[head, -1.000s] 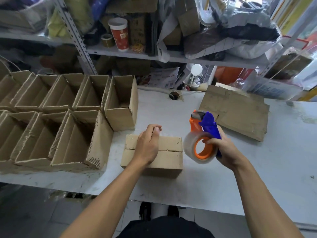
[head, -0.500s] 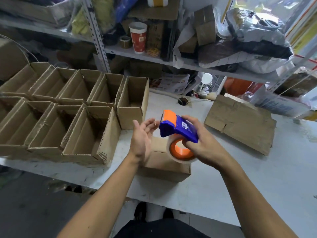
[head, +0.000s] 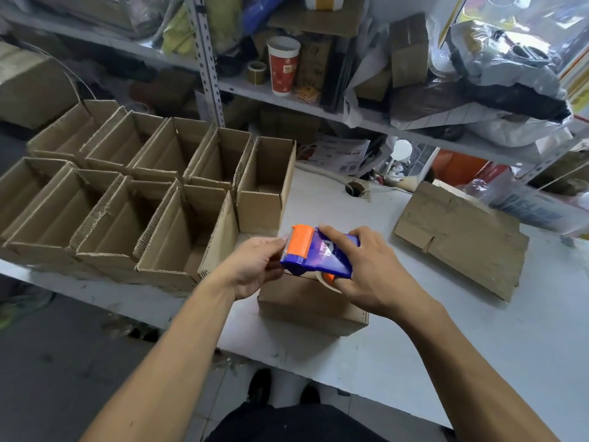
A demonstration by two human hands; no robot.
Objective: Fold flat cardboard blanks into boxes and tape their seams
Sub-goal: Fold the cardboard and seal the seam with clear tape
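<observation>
A small folded cardboard box [head: 306, 303] lies on the white table [head: 478, 330] just in front of me, flaps closed. Above it my right hand [head: 366, 269] grips a blue and orange tape dispenser [head: 315, 255] with a roll of clear tape. My left hand [head: 255, 266] reaches the dispenser's orange front end, and its fingertips pinch at the tape there. Both hands hover over the box and hide its top seam.
Several open folded boxes [head: 134, 199] stand in two rows at the left. A stack of flat cardboard blanks [head: 462, 240] lies at the right. Cluttered shelves [head: 287, 94] with a red cup [head: 283, 67] rise behind the table.
My left hand has come off the box and moved up to the dispenser's front. The right hand swung the dispenser leftward over the box. The view shifted right.
</observation>
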